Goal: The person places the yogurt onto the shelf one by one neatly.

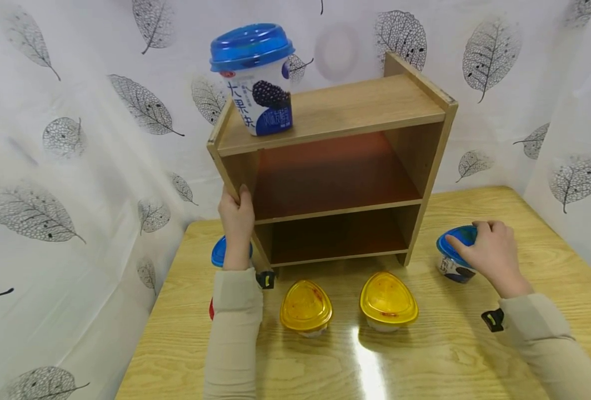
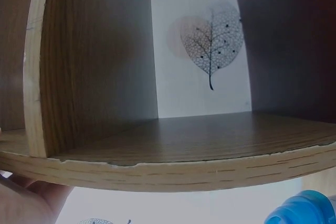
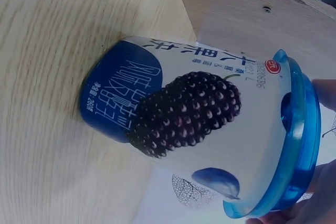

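Note:
My left hand (image 1: 236, 222) grips the left side panel of a wooden shelf unit (image 1: 360, 103), about halfway up. In the left wrist view, part of that hand (image 2: 26, 203) shows at the lower left by the panel's edge (image 2: 157, 177). On the right of the unit, my right hand (image 1: 492, 253) holds a yogurt cup (image 1: 455, 269) by its blue lid, from above. Up close, the right wrist view shows this cup (image 3: 252, 145) with a blackberry picture, its base at the wooden tabletop and fingers round the lid.
Another blue-lidded yogurt cup (image 1: 270, 105) stands on the unit's top board, at the left. Two yellow-lidded cups (image 1: 305, 305) (image 1: 387, 300) are in front of the unit. Behind my left arm, a blue lid (image 1: 218, 251) and something red (image 1: 211, 308) are partly hidden. Leaf-patterned sheeting (image 1: 60, 139) surrounds the table (image 1: 170, 344).

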`<action>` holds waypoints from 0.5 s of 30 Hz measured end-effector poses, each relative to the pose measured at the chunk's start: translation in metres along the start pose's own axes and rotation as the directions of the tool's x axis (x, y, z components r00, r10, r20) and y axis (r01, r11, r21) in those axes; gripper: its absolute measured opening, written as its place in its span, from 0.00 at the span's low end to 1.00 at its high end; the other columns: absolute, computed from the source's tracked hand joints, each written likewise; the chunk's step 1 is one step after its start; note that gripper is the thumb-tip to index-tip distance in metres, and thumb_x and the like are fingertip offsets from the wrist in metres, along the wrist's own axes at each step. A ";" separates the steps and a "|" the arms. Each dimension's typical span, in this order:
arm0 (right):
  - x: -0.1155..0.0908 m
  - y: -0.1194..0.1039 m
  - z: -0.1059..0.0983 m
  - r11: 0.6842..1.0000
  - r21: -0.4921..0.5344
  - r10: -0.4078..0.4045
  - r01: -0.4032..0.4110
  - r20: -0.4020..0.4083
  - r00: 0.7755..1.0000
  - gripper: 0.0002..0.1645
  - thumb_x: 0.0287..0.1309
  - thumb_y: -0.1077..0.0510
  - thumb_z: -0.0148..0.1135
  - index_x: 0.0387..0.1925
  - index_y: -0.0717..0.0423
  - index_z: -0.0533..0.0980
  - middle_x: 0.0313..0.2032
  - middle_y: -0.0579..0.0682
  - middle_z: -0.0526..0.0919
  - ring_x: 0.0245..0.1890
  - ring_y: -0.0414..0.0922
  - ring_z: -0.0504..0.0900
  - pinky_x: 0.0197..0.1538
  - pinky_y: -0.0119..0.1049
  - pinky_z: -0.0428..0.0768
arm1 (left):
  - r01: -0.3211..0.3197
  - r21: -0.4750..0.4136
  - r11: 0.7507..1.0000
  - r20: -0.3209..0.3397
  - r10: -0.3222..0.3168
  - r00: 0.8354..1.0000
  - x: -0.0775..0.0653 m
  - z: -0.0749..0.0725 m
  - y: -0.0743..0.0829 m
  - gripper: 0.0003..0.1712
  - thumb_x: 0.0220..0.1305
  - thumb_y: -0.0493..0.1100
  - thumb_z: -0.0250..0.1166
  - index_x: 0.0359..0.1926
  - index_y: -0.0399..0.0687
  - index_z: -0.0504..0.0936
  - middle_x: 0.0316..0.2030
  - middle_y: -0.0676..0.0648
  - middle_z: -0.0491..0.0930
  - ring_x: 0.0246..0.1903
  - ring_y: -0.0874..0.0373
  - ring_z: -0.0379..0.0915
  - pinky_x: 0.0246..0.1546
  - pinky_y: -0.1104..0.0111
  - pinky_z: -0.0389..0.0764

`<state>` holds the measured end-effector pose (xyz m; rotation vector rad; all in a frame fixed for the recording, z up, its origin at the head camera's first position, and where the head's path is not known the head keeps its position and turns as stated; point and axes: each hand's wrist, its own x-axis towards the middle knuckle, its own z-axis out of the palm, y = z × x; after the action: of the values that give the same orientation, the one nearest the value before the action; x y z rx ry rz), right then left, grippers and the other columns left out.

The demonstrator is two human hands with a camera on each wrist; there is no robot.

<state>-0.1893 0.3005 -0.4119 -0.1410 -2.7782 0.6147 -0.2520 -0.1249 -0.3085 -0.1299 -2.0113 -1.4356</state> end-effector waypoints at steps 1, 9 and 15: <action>0.000 0.000 0.000 1.000 -0.008 0.005 -0.005 0.004 1.000 0.48 0.50 0.38 0.55 0.49 0.82 0.62 0.45 0.79 0.59 0.45 0.72 0.55 0.44 0.61 0.57 | 0.002 -0.002 1.000 0.000 -0.002 1.000 0.000 0.000 0.000 0.15 0.62 0.36 0.48 0.48 0.32 0.71 0.43 0.34 0.75 0.43 0.48 0.70 0.44 0.59 0.70; 0.001 0.002 -0.001 0.997 0.068 -0.022 0.019 0.049 0.999 0.47 0.50 0.41 0.58 0.50 0.83 0.60 0.47 0.79 0.60 0.47 0.72 0.56 0.45 0.64 0.58 | 0.008 -0.004 1.000 -0.002 -0.008 1.000 0.000 0.000 -0.002 0.16 0.62 0.36 0.49 0.48 0.32 0.71 0.42 0.34 0.75 0.43 0.48 0.70 0.44 0.59 0.70; 0.003 0.005 0.000 0.990 0.129 -0.070 0.060 0.079 0.994 0.43 0.49 0.48 0.61 0.52 0.81 0.59 0.48 0.78 0.61 0.47 0.72 0.57 0.44 0.65 0.60 | 0.015 -0.012 1.000 0.013 -0.015 1.000 -0.004 -0.002 0.014 0.16 0.62 0.35 0.48 0.48 0.29 0.70 0.43 0.31 0.73 0.44 0.45 0.70 0.45 0.57 0.69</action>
<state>-0.1920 0.3057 -0.4130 0.0023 -2.8004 0.7941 -0.2417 -0.1203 -0.2988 -0.1306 -2.0184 -1.4599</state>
